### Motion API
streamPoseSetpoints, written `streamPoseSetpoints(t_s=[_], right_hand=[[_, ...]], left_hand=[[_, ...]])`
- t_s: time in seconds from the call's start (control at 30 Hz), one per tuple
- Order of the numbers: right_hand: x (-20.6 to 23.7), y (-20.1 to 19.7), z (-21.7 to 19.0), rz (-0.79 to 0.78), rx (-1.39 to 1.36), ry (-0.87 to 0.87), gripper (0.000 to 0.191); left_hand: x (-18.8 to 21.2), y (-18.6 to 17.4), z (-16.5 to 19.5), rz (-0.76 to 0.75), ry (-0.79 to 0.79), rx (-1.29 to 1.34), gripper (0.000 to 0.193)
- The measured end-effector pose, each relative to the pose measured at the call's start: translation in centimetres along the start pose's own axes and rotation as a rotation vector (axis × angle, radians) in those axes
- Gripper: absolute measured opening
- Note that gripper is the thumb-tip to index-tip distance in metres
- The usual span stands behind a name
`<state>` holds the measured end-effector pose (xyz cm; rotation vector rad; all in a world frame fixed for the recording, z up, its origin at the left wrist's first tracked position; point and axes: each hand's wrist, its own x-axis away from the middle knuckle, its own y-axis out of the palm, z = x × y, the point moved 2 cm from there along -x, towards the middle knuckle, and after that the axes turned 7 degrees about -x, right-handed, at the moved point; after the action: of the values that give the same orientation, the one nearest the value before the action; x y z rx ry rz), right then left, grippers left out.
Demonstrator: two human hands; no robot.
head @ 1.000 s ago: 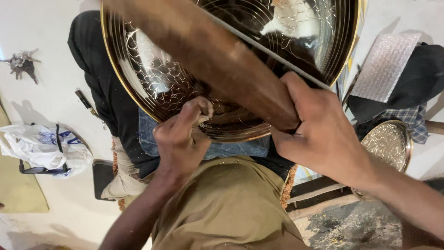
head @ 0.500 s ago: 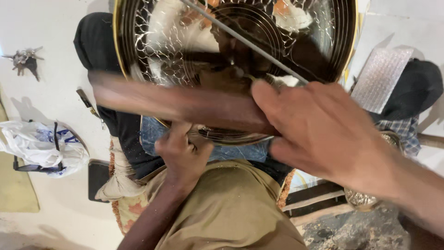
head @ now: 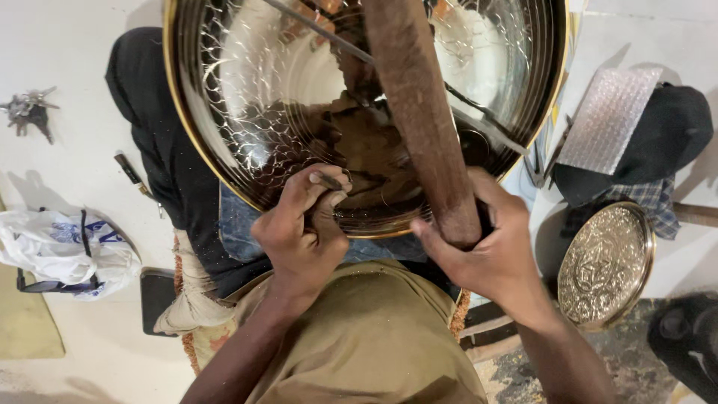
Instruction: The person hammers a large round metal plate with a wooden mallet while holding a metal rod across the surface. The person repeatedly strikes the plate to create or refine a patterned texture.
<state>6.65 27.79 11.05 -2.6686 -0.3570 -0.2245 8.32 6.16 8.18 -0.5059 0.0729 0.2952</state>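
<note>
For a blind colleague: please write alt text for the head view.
A left hand presses a thin metal tool onto a large round shiny metal tray, while the right hand grips a brown wooden stick.

The big round tray is mirror-bright silver with a gold rim and a fine engraved scale-like net. The wooden mallet is reddish brown. The small embossed plate is brassy gold with a star-and-floral relief. The shirt is khaki; the floor is white.

A metal-engraving floor workshop: chased brass tray, embossed plate.
</note>
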Motion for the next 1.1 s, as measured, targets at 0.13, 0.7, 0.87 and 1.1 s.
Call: streamPoseSetpoints(t_s=[0.13,0.7,0.87,1.1], right_hand=[[-0.9,-1.0,-2.4,0.009,0.275,-0.058,0.042],[-7.3,-0.3,-12.2,-0.553,0.712,-0.194,0.034],[-5.9,-1.4,-9.1,-0.650,0.880,-0.148,0.037],[-5.3,-1.5,-8.3,-0.511,0.663,-0.154,0.032]], left_hand=[[0.4,0.4,-0.5,-0.013,-0.007,-0.021,0.032],[2.1,0.8,-2.8,0.014,0.126,-0.241,0.040],[2.8,0.7,-3.7,-0.037,0.080,-0.254,0.018],[2.2,1.0,-3.9,-0.076,0.143,-0.232,0.024]])
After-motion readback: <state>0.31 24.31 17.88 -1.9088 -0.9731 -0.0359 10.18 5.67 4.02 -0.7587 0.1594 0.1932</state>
